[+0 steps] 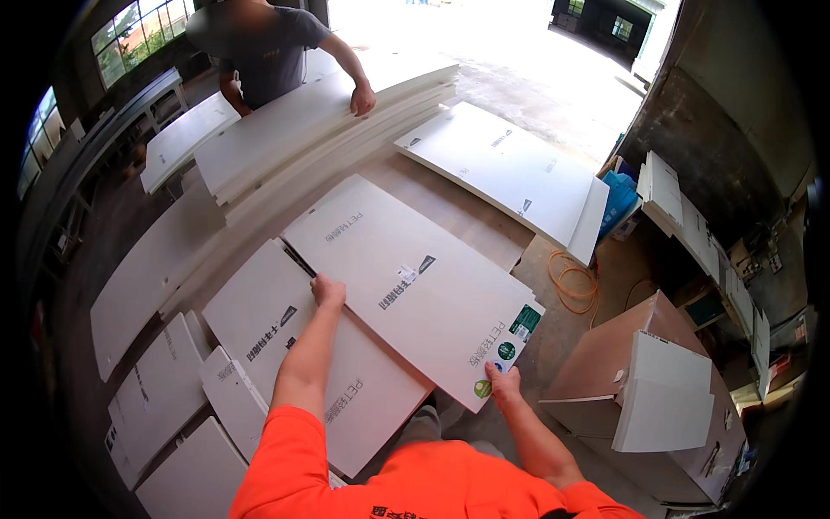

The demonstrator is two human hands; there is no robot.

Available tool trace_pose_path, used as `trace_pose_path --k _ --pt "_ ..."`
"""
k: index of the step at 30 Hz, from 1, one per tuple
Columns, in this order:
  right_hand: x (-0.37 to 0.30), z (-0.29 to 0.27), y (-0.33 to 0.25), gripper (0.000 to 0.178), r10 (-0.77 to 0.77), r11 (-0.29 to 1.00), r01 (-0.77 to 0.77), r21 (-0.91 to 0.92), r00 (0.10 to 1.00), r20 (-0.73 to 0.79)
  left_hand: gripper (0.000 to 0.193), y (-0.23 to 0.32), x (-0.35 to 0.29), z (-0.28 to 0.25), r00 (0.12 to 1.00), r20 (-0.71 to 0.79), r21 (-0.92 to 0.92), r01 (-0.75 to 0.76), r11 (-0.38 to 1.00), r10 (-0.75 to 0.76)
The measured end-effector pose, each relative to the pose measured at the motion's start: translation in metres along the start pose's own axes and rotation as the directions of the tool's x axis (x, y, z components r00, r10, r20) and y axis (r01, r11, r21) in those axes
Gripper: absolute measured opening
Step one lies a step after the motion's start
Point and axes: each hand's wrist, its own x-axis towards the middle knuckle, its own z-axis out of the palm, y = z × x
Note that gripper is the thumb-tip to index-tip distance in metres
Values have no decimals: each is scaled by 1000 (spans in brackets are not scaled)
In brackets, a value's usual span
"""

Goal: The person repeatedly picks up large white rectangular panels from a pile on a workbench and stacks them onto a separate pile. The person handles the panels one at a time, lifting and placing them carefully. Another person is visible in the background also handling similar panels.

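Observation:
A large white panel point(389, 277) with printing and green stickers lies slantwise in front of me. My left hand point(328, 291) is closed on its left edge. Near the stickered corner, my right hand point(503, 381) grips the near edge, thumb on top and fingers hidden beneath. Under its left side is another white printed panel point(363, 389), partly covered by the upper one and by my left forearm. A dark gap shows between the two just beyond my left hand.
Across a long stack of white boards point(346, 104) a person in a dark shirt point(277, 52) rests a hand on top. More panels point(501, 164) lie at the far right. An orange hose point(572, 285) coils on the floor by a large brown box point(631, 355). Smaller panels point(156, 389) lie left.

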Motion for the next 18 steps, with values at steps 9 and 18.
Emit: trace_pose_path --k 9,18 --pt "57 9 -51 20 243 970 -211 -123 890 385 91 11 -36 40 987 60 255 -162 953 152" --pt "133 -22 -90 38 352 904 -181 -386 828 437 105 25 -209 111 994 69 25 -84 996 82"
